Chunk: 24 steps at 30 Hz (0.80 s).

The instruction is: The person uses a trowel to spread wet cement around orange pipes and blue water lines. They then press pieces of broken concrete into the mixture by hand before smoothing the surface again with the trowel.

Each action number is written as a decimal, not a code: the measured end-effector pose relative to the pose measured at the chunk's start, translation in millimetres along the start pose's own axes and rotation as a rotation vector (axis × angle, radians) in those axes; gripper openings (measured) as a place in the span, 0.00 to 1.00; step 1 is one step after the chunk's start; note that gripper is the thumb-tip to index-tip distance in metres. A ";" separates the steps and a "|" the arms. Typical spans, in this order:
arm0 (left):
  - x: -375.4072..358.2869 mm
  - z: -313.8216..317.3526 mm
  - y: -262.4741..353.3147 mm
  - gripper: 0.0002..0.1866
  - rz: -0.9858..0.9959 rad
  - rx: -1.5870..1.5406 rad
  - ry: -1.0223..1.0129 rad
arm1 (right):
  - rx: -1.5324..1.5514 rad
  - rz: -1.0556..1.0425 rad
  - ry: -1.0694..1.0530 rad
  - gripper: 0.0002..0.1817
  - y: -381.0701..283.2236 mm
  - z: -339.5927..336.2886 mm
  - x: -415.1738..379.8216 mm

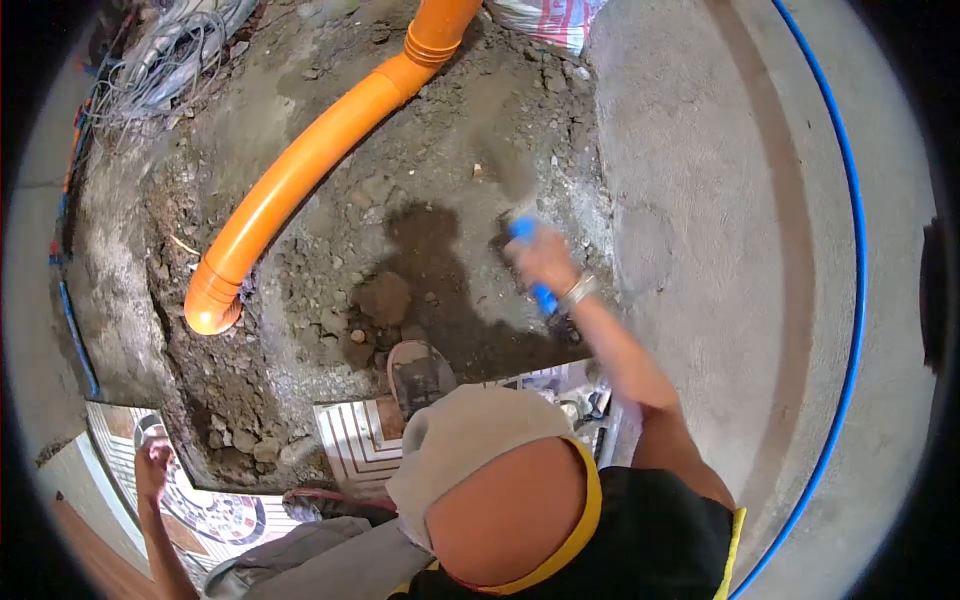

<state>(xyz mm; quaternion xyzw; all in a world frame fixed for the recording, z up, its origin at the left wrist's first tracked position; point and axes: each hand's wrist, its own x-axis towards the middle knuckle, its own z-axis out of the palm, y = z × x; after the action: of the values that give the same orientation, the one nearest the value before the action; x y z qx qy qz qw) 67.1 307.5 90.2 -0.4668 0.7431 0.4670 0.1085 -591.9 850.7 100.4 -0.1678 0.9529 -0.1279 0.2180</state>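
Observation:
My right hand [545, 262] is stretched out over the dug earth pit [420, 200] and grips a blue-handled tool [522, 230]. The blur hides the tool's working end, which sits at the pit's right side next to the concrete wall [700, 200]. A metal bracelet is on that wrist. My left hand [152, 465] is low at the left, resting on the patterned tile floor [215, 510] at the pit's edge. Its fingers are too small to make out. My sandalled foot [420, 375] stands in the pit.
A curved orange pipe [300, 170] runs from the top down to an open end at the pit's left. Loose stones and clods cover the pit. Grey wires [165, 60] lie bundled at top left, a sack [550, 20] at top, and a blue line [850, 250] follows the concrete.

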 end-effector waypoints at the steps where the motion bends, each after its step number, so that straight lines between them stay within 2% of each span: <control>1: -10.3 -6.3 -12.6 0.07 0.034 0.101 -0.003 | 0.118 0.032 0.208 0.22 34.3 -4.5 32.9; 2: -19.7 -11.2 -24.3 0.08 0.064 0.198 -0.004 | 0.008 0.101 0.199 0.23 61.3 -26.5 66.9; 3: -32.0 -13.0 -25.8 0.08 -0.030 0.209 -0.006 | -0.010 0.131 0.318 0.24 116.0 -26.1 115.8; 4: -43.2 -14.4 -27.4 0.08 -0.123 0.219 -0.012 | -0.189 0.191 0.370 0.25 144.2 -39.7 157.4; 6: -53.6 -16.5 -39.2 0.08 -0.172 0.097 -0.001 | -0.439 0.119 0.282 0.24 214.1 -52.3 244.7; 7: -57.1 -17.8 -37.7 0.08 -0.211 0.078 0.002 | -0.441 0.107 0.283 0.24 229.7 -49.8 276.8; 9: -65.8 -19.8 -31.9 0.08 -0.254 0.103 0.006 | -0.502 -0.001 0.149 0.23 238.7 -39.7 319.3; 10: -66.3 -23.9 -26.6 0.08 -0.254 0.225 -0.002 | -0.498 -0.014 0.141 0.23 221.2 -32.1 313.4; 12: -53.2 -32.8 -74.2 0.07 -0.129 0.155 0.063 | -0.395 0.066 0.237 0.21 166.9 -27.9 264.1; 13: -48.1 -29.5 -57.4 0.07 -0.142 0.140 0.064 | -0.449 -0.010 0.092 0.18 155.5 -27.5 243.2; 14: -37.8 -25.8 -37.7 0.07 -0.154 0.124 0.061 | -0.411 -0.030 0.118 0.18 140.9 -17.6 222.2; 15: -23.9 -21.5 -43.7 0.08 -0.097 0.112 0.053 | -0.373 -0.046 0.140 0.17 123.3 -2.2 197.2; 16: -13.5 -15.2 -12.8 0.08 -0.105 0.267 -0.012 | -0.316 -0.276 0.172 0.17 108.8 11.8 170.2; 17: -0.1 -5.1 10.0 0.08 -0.083 0.324 -0.029 | -0.221 -0.123 -0.001 0.16 60.2 3.7 127.3; 18: 6.8 0.1 20.8 0.09 -0.062 0.381 -0.040 | -0.234 -0.063 0.027 0.17 36.2 12.7 99.9; 19: 22.7 2.1 -6.2 0.08 0.002 0.277 -0.031 | -0.240 -0.164 -0.036 0.20 22.0 15.6 77.3; 20: 38.3 1.8 -35.1 0.08 0.067 0.174 -0.017 | -0.237 -0.169 -0.032 0.20 8.8 10.7 58.4; 21: 33.1 4.4 9.4 0.09 -0.015 0.047 -0.105 | -0.255 -0.207 -0.144 0.21 -5.9 3.8 40.6; 22: 29.0 10.5 42.0 0.09 -0.024 0.020 -0.064 | -0.272 -0.250 -0.252 0.21 -22.6 -6.6 31.9; 23: 33.2 8.0 38.0 0.08 -0.027 -0.021 -0.039 | -0.249 -0.234 -0.275 0.21 -38.2 -23.4 32.9; 24: 31.4 8.2 30.9 0.08 -0.038 -0.064 -0.017 | -0.237 -0.250 -0.181 0.21 -31.0 -23.3 56.3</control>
<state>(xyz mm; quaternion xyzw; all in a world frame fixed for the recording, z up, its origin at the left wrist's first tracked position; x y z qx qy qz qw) 23.3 299.3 85.4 -0.4802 0.7178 0.4923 0.1086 -642.2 805.4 109.6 -0.3199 0.9096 -0.0255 0.2638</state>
